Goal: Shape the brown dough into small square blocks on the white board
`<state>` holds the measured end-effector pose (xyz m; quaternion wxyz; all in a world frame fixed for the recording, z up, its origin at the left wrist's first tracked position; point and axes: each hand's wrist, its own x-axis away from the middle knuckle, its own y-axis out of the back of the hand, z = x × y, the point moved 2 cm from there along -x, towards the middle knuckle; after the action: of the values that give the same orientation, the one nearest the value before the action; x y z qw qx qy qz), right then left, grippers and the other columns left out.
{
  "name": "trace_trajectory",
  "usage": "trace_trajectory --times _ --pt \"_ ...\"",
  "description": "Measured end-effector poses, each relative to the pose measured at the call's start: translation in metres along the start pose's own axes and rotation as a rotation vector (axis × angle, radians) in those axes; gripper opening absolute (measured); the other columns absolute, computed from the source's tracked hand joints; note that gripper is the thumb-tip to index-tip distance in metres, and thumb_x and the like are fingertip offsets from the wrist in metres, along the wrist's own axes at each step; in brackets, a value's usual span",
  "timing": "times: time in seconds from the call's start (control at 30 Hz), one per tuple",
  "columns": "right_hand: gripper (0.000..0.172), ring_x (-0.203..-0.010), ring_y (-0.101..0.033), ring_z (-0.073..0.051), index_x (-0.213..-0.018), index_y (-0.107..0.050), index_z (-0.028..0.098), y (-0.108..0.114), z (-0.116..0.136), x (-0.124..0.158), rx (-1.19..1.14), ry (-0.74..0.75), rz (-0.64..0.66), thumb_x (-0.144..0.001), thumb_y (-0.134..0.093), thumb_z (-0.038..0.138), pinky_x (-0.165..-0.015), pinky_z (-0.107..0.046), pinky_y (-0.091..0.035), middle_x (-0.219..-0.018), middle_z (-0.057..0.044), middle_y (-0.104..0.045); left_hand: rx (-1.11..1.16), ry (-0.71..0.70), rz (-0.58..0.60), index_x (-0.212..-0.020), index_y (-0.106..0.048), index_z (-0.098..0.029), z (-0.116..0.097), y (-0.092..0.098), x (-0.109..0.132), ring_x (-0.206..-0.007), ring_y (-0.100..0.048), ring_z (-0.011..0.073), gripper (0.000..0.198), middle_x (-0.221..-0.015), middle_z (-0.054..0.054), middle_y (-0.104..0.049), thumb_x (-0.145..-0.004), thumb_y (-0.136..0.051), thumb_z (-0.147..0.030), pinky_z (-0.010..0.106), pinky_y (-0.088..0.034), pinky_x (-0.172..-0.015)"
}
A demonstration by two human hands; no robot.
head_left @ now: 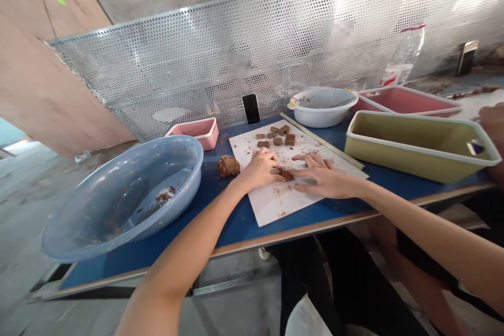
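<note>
A small brown dough-like piece (285, 174) lies on the white board (271, 205) between my hands. My left hand (260, 170) is curled at its left end, thumb and fingers closed on it. From the other side my right hand (325, 179) rests with fingers spread, the fingertips reaching the right end of the piece. Farther up the board are several short cut brown pieces (277, 142), with crumbs scattered around. A bigger brown lump (228, 166) sits on the blue tabletop (210, 189), just left of the board.
A large blue basin (129, 184) stands at left, a pink container (200, 134) behind it. A phone (251, 108) leans against the perforated metal screen (205, 58). To the right are a ruler-like strip (323, 142), a white bowl (323, 110), a green bin (417, 147) and a bottle (403, 58).
</note>
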<state>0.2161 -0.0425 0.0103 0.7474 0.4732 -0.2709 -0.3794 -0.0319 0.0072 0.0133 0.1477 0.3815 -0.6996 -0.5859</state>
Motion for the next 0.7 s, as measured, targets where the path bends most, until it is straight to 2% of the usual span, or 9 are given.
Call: trace_trajectory --times 0.13,0.27,0.37,0.5,0.57,0.63,0.7 --pt "0.073 -0.168 -0.025 -0.059 -0.158 -0.074 0.037 0.0 0.004 -0.009 0.0 0.034 -0.01 -0.102 -0.056 0.08 -0.131 -0.086 -0.021 -0.171 -0.016 -0.057 -0.004 0.003 0.014 -0.096 -0.089 -0.024 0.002 0.0 0.0 -0.119 -0.059 0.0339 0.03 -0.114 0.009 -0.077 -0.1 -0.088 -0.053 0.054 -0.041 -0.111" --pt "0.068 -0.168 -0.026 -0.055 -0.15 -0.079 0.036 -0.004 0.001 -0.009 0.026 0.069 -0.083 -0.104 -0.055 0.08 -0.131 -0.081 -0.026 -0.178 -0.014 -0.049 -0.039 -0.001 -0.032 -0.093 -0.088 -0.023 0.002 -0.001 0.002 -0.12 -0.06 0.0349 0.032 -0.113 0.01 -0.077 -0.1 -0.087 -0.054 0.056 -0.041 -0.112" --pt "0.063 -0.167 -0.028 -0.052 -0.151 -0.078 0.038 -0.009 -0.006 -0.011 0.04 0.068 -0.164 -0.106 -0.058 0.076 -0.128 -0.081 -0.031 -0.179 -0.014 -0.046 -0.056 -0.018 -0.05 -0.091 -0.086 -0.022 0.002 0.0 0.004 -0.12 -0.06 0.035 0.035 -0.111 0.01 -0.075 -0.099 -0.088 -0.056 0.057 -0.041 -0.114" --pt "0.047 -0.163 -0.034 -0.052 -0.141 -0.084 0.042 -0.013 -0.009 -0.019 0.084 0.091 -0.221 -0.108 -0.059 0.066 -0.125 -0.083 -0.035 -0.178 -0.011 -0.046 0.0 -0.036 -0.082 -0.105 -0.082 -0.023 0.004 0.008 0.005 -0.119 -0.059 0.0339 0.035 -0.111 0.009 -0.073 -0.095 -0.091 -0.056 0.054 -0.045 -0.114" --pt "0.045 -0.161 -0.037 -0.051 -0.135 -0.086 0.043 -0.013 -0.008 -0.023 0.087 0.114 -0.244 -0.109 -0.056 0.065 -0.122 -0.082 -0.038 -0.176 -0.01 -0.049 0.069 -0.032 -0.136 -0.113 -0.079 -0.023 0.005 0.013 0.006 -0.116 -0.061 0.0314 0.027 -0.11 0.008 -0.073 -0.101 -0.082 -0.047 0.051 -0.048 -0.113" --pt "0.045 -0.158 -0.039 -0.05 -0.133 -0.087 0.043 -0.012 -0.007 -0.026 0.084 0.133 -0.275 -0.108 -0.059 0.068 -0.12 -0.081 -0.038 -0.174 -0.009 -0.053 0.112 -0.015 -0.22 -0.114 -0.075 -0.023 0.006 0.016 0.007 -0.112 -0.062 0.0293 0.015 -0.108 0.008 -0.074 -0.108 -0.067 -0.033 0.048 -0.05 -0.111" --pt "0.044 -0.154 -0.041 -0.05 -0.13 -0.087 0.04 -0.01 -0.006 -0.029 0.103 0.151 -0.293 -0.105 -0.066 0.07 -0.12 -0.081 -0.036 -0.169 -0.01 -0.057 0.12 0.0 -0.287 -0.112 -0.073 -0.022 0.006 0.016 0.007 -0.112 -0.064 0.0285 0.019 -0.109 0.009 -0.075 -0.11 -0.055 -0.022 0.048 -0.051 -0.111"
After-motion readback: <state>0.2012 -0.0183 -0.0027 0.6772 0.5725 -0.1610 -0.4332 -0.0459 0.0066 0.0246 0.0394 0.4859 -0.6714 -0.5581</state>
